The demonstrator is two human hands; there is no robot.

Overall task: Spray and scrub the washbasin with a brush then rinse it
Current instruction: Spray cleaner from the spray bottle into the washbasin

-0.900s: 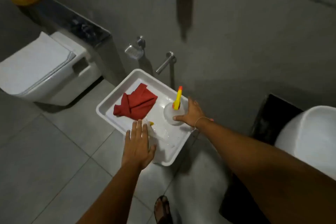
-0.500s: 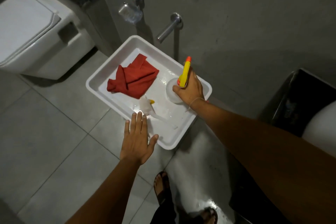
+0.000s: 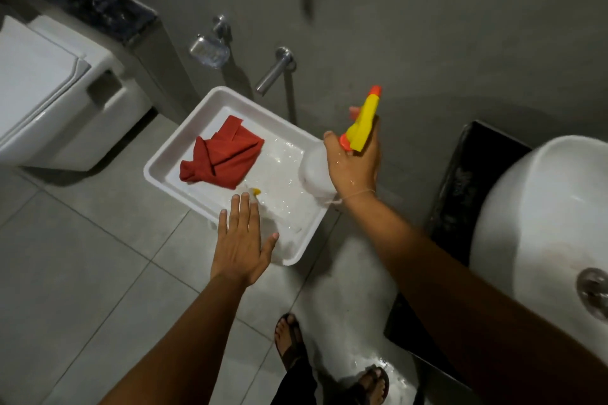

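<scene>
The washbasin [image 3: 539, 227] is sitting at your 3 o'clock, a white round bowl on a dark counter [image 3: 460, 181], with its metal drain [image 3: 594, 296] showing at the right edge of the view. Your right hand [image 3: 353, 164] is gripping the spray bottle [image 3: 348, 148] around the neck, fingers closed tight on it, the yellow and orange trigger head pointing up toward 12 o'clock and the clear body hanging below your palm. You are holding it over the right end of a white tray [image 3: 184, 148] that is lying on the tiled floor [image 3: 82, 256] at about 11 o'clock.

Your left hand [image 3: 241, 240] is hovering flat over the tray's near rim, fingers spread and holding nothing. Just past its fingertips a clear item with a yellow tip [image 3: 255, 191] is lying in the wet tray; you cannot tell what it is. A crumpled red cloth [image 3: 220, 154] is resting in the tray's left half.

A wall tap [image 3: 274, 71] is sticking out above the tray at 12 o'clock, and a white toilet [image 3: 56, 92] is standing at 10 o'clock. Your sandalled feet [image 3: 292, 344] are planted on the wet floor at 6 o'clock.
</scene>
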